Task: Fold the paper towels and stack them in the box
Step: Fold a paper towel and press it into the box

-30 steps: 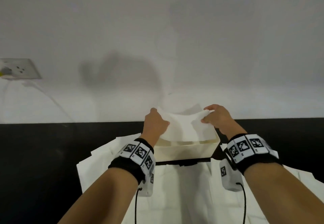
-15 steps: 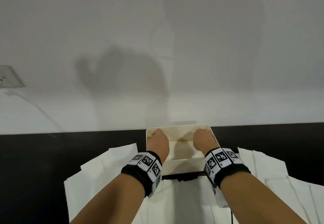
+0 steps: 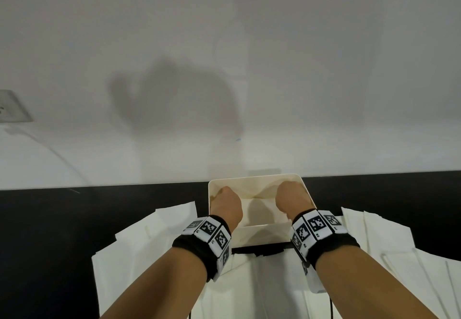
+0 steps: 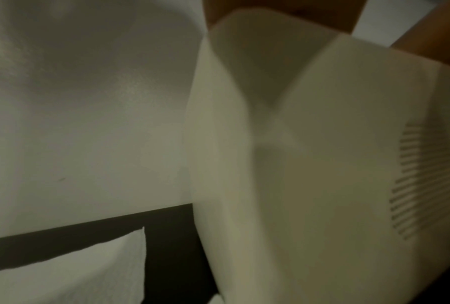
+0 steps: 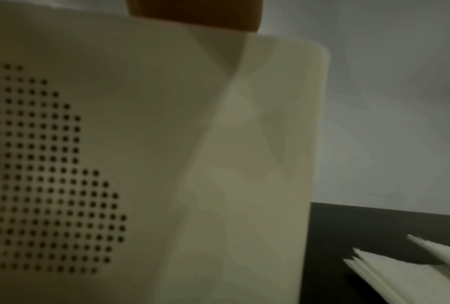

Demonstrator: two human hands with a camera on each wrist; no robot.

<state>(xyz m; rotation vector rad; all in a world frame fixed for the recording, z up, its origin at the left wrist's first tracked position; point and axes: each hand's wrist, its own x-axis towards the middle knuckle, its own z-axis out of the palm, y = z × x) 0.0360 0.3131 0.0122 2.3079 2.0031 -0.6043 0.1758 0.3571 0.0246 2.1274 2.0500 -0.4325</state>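
Change since earlier frames: a second ago both hands held a folded paper towel above the box; both hands have since gone down inside the box and the towel now lies within it.
Wall (image 3: pixel 249 69): pale, plain, rising behind the worktop; a socket plate (image 3: pixel 12 106) sits at its far left edge.
Worktop (image 3: pixel 50 231): black surface, carrying the box at its rear edge against the wall.
Loose paper towels, left (image 3: pixel 139 243): white sheets spread flat on the worktop, left of the box, overlapping.
Loose paper towels, right (image 3: pixel 374 238): white sheets spread right of the box, overlapping.
Box (image 3: pixel 254 179): cream, open-topped, rounded corners, upright; the wrist views show perforated patterns on its outer walls.
Folded paper towel (image 3: pixel 259 209): white, lying inside the box between the two hands.
Left hand (image 3: pixel 225 205): lowered into the box at its left wall, knuckles up; fingers hidden below, so the grip cannot be told.
Right hand (image 3: pixel 293 199): lowered into the box at its right wall, knuckles up; fingers hidden, grip cannot be told.
Wristbands (image 3: pixel 207 238): black, with square coded markers, one on each wrist.
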